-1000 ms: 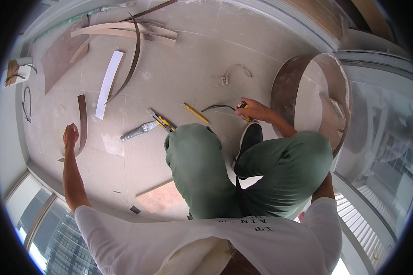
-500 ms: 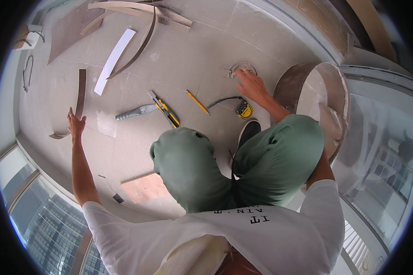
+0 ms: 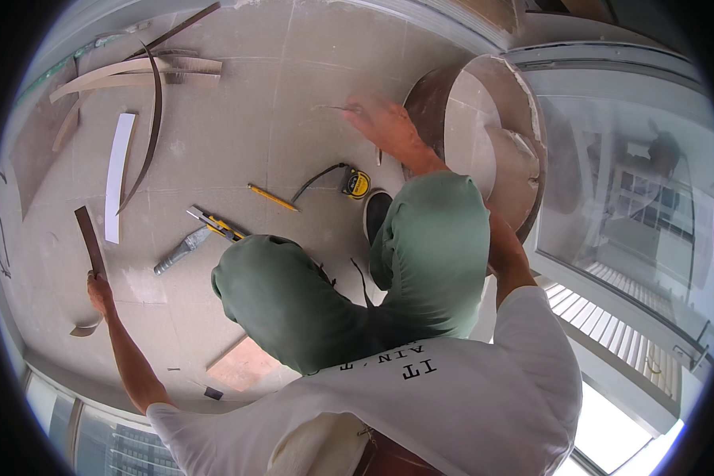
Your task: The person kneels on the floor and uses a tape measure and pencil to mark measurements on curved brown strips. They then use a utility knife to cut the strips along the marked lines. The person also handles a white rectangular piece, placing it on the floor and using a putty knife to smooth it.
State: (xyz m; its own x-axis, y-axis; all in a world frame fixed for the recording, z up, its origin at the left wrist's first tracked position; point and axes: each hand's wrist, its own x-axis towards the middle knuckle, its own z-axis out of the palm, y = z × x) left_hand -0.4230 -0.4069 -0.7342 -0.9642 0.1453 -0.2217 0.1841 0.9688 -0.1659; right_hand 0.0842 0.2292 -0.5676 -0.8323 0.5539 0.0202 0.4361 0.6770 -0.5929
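Observation:
At the left, my left hand (image 3: 101, 295) is closed round the lower end of a flat dark brown strip (image 3: 90, 238). A short curved light-coloured offcut (image 3: 86, 328) lies just below that hand. My right hand (image 3: 382, 125) hovers over the floor ahead of my right knee, beside a large curved brown band (image 3: 432, 107). Its fingers are pressed together and smeared by motion. A thin, blurred, wire-like strand (image 3: 331, 107) sticks out to the left of them; its kind cannot be made out.
Between my hands lie a yellow pencil (image 3: 273, 197), a tape measure (image 3: 356, 184), a utility knife (image 3: 218, 224) and a grey-handled scraper (image 3: 184, 249). A white strip (image 3: 120, 178), a dark curved strip (image 3: 152, 119) and pale curved pieces (image 3: 139, 73) lie far left. A glass door (image 3: 611, 182) stands right.
My left hand has closed on the brown strip. My right hand has lifted away from the floor, and the thin loop that lay under it is gone from there. The view has turned.

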